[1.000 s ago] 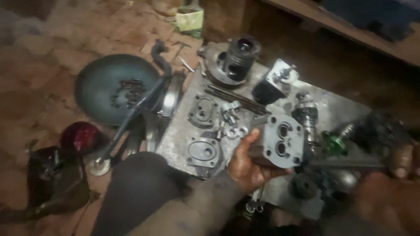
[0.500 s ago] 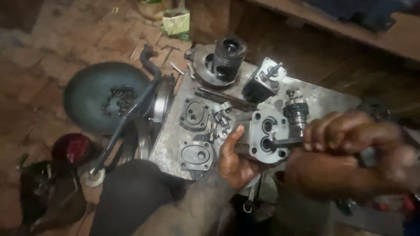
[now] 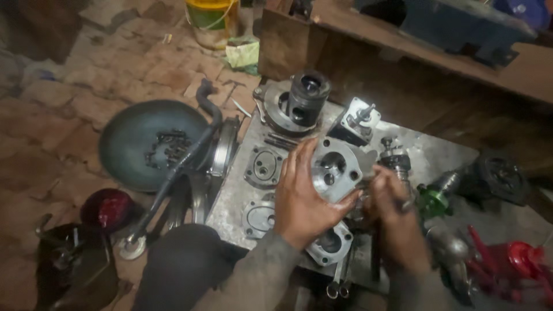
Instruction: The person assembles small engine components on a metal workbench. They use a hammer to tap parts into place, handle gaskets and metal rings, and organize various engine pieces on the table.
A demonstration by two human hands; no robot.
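Resting in the left hand, a grey metal pump housing with two round bores in its face sits raised above the middle of the steel plate that serves as counter; the left palm cups its near side, fingers wrapped up its left edge. Right hand: clenched around a dark, slim tool whose shaft runs downward from the fist, knuckles just beside the housing's right edge; whether tool tip meets housing cannot be told. Beneath the hands, on the plate: a second grey housing half, partly hidden by the left wrist. Left of it, two flat cover plates with centre holes, one upper, one lower. Behind, at the plate's far edge: a round flanged casting with a dark cylindrical sleeve standing upright on it; just right, a small block with a projecting shaft. Right of the housing: a short geared spindle, upright. Further right: a green fitting, then a dark round part. Lower right: red object, blurred. On the brick floor left of the plate: a dark shallow pan holding loose black bolts; a black hose crossing its rim; a red domed object. Far top: a yellow and green bucket.
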